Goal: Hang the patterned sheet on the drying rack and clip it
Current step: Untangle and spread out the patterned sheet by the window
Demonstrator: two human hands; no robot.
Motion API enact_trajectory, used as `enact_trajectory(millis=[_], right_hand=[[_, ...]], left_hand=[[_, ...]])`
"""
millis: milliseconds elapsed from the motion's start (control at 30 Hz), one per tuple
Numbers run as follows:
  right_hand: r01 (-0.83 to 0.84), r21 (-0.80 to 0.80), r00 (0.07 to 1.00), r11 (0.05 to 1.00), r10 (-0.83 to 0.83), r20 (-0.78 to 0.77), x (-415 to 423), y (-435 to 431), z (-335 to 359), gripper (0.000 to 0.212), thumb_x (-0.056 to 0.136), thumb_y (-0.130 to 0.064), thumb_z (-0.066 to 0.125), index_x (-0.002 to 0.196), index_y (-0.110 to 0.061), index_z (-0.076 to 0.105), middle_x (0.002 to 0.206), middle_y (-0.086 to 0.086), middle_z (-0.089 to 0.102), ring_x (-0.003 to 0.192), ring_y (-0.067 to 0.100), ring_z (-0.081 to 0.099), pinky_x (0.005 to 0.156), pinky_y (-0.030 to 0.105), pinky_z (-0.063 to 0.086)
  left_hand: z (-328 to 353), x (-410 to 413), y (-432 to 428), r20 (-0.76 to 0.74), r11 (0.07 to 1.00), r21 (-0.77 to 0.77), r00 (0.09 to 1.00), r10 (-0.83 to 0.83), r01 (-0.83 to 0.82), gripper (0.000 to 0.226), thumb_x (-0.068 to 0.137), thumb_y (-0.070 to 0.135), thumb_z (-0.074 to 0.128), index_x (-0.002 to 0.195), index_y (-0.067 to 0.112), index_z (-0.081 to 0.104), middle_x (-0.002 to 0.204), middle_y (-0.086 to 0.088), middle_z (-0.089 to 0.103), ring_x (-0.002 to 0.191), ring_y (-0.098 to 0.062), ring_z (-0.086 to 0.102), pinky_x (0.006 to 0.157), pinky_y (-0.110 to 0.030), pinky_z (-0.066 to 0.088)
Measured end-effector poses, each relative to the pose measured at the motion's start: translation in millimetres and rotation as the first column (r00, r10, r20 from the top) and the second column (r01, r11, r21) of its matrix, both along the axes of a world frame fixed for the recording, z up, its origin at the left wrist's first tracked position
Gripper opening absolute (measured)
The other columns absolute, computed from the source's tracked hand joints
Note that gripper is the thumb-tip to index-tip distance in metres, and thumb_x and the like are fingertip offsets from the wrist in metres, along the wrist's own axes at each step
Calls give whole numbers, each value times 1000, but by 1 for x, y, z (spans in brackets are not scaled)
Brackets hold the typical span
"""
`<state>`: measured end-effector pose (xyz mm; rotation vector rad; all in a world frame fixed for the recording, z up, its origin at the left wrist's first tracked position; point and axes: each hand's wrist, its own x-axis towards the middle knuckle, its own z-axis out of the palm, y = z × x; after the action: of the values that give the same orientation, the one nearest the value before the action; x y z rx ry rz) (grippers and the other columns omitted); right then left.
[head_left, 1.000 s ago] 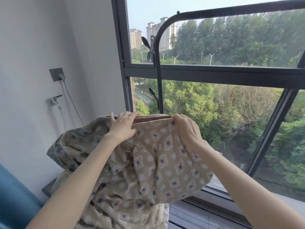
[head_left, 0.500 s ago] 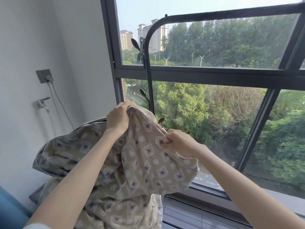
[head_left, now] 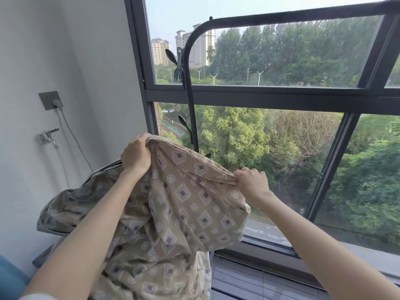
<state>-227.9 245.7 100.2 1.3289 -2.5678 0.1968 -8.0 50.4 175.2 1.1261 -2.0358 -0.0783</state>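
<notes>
Two hands are raised before the window [head_left: 259, 97], each clamped on the top edge of the patterned sheet [head_left: 184, 202]. The left hand [head_left: 136, 154] is closed round a bunched corner higher up, while the hem is pinched by the right hand [head_left: 252, 185] lower and further right. The sheet is held below the curved top bar of the black drying rack [head_left: 281, 15], apart from it, and its bulk is draped downward and leftward. The rack's upright is partly hidden behind the cloth. An upper clip [head_left: 178, 66] and a lower clip [head_left: 185, 126] are fastened on that upright. A socket [head_left: 50, 100] with a plugged cable and a tap [head_left: 48, 135] are mounted on the left wall.
</notes>
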Motion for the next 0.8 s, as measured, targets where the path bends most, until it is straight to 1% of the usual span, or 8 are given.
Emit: enact_trajectory(millis=[167,267,367,433,500,567,733,800], right_hand=[[32,-469,988,883,43,149,-2,1,14,15,96,-5,43,92,-4,58,111,10,45,81,26,56,52,28,39],[144,-643,904,752,164,395,-6,1,31,21,99,-9,39,107,-9,59,99,8,61,65,19,58,51,29,48],[229,-718,799,657,295,524,-5,2,41,21,99,-11,45,114,-4,58,92,5,63,62,8,56,48,11,46],[293,-706,653,645,404,640,-6,1,44,23,96,-18,53,112,-3,61,92,3,64,72,8,58,57,13,47],[278,-641,477,715,477,738,-7,4,49,23,92,-26,59,103,-8,69,82,1,66,73,12,59,63,21,49],[120,-561,426,819,468,774,-6,8,52,19,90,-28,61,96,-13,72,79,1,68,72,12,61,63,20,50],[-282,-303,532,910,411,741,4,12,52,17,92,-33,58,89,-20,68,74,-6,62,60,5,53,54,14,42],[-378,-107,688,920,356,632,5,14,47,21,92,-43,53,81,-30,65,68,-9,59,61,7,48,67,23,38]], left_hand=[[-8,3,-10,-37,996,75,998,44,-41,36,94,4,35,117,18,59,111,-15,64,96,-40,59,71,-39,44],[-11,6,-17,-40,989,126,995,88,-83,35,95,7,35,118,20,58,110,-17,64,97,-41,58,70,-39,42],[-14,8,-22,-49,985,143,993,108,-100,34,96,9,35,118,20,58,110,-18,64,96,-41,58,68,-38,41],[-15,12,-26,-60,975,182,989,136,-124,33,96,10,35,120,19,57,111,-20,63,98,-41,58,71,-40,43],[-18,17,-30,-59,961,231,984,171,-153,33,97,12,36,121,18,56,113,-21,61,101,-42,57,75,-41,44],[-22,20,-32,-48,951,256,981,190,-172,33,97,13,36,122,18,56,115,-21,61,103,-42,56,79,-42,44],[-31,19,-29,-41,945,273,979,197,-179,34,96,12,36,123,20,56,116,-19,62,102,-41,57,78,-41,44],[-34,18,-27,-26,946,271,981,195,-181,34,96,12,36,122,21,56,114,-19,62,101,-41,58,78,-41,45]])
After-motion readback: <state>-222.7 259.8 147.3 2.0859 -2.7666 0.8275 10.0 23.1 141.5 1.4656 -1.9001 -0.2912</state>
